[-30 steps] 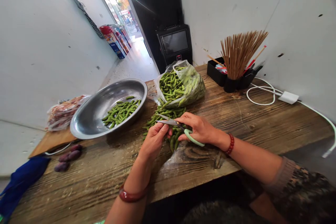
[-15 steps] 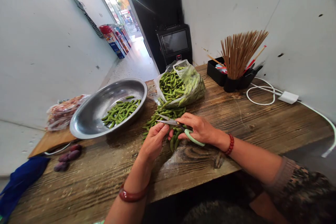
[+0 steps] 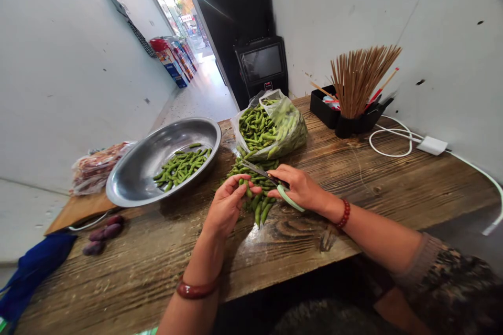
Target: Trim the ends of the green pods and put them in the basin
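Head view: clock positions are read outward from the two hands, with 12 o'clock at the top of the frame. The left hand [image 3: 226, 203] has its grip closed on green pods [image 3: 248, 190], held between thumb and fingers. The right hand [image 3: 302, 189] has its grip closed on green-handled scissors [image 3: 288, 199]; the blades point toward 10 o'clock, just beside the left fingertips. Loose pods [image 3: 262, 210] lie in a pile on the wooden desk [image 3: 298, 256], below and behind the hands. At 12 o'clock, a clear plastic bag [image 3: 293, 131] of pods stands open. Between 9 and 10 o'clock, a metal bowl [image 3: 135, 165] contains further pods [image 3: 183, 166]. Between 1 and 2 o'clock, a black holder [image 3: 346, 127] carries upright sticks [image 3: 359, 84]. Between 8 and 9 o'clock, dark purple fruits [image 3: 112, 231] rest near the bowl.
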Motion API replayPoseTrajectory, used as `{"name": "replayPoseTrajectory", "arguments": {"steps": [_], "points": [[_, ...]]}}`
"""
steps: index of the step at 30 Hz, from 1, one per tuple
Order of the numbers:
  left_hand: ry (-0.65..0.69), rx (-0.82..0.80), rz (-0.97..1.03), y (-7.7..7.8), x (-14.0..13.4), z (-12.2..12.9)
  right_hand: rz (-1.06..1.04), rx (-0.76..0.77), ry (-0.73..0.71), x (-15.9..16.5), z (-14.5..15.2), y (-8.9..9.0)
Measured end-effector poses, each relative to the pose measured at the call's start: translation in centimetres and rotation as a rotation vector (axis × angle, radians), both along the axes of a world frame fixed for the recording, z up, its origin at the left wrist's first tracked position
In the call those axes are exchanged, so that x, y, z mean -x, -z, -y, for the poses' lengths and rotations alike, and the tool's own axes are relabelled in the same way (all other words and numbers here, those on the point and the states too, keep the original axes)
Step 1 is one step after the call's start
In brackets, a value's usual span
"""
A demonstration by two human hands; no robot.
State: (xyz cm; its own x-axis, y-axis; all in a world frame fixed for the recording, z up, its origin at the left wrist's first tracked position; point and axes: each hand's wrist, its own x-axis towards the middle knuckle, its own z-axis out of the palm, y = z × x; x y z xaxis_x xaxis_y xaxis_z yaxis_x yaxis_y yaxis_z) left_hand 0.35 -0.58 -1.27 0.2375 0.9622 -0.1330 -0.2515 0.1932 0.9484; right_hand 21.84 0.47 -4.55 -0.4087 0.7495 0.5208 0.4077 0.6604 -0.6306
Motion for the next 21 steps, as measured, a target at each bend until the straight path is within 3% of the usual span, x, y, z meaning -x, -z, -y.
{"name": "replayPoseTrajectory", "arguments": {"steps": [8,15,21], "points": [[-0.132,-0.212,-0.210,0.14,0.28,-0.22,-0.007,0.016,-0.006,0.05,0.25,-0.26],[-0.238,-0.065,0.054,-0.04,0.47,-0.73,0.017,0.000,0.003,0.11,0.20,-0.16],[-0.231,-0.022,0.081,-0.15,0.35,-0.71,0.076,0.011,-0.010,0.09,0.51,-0.38]]}}
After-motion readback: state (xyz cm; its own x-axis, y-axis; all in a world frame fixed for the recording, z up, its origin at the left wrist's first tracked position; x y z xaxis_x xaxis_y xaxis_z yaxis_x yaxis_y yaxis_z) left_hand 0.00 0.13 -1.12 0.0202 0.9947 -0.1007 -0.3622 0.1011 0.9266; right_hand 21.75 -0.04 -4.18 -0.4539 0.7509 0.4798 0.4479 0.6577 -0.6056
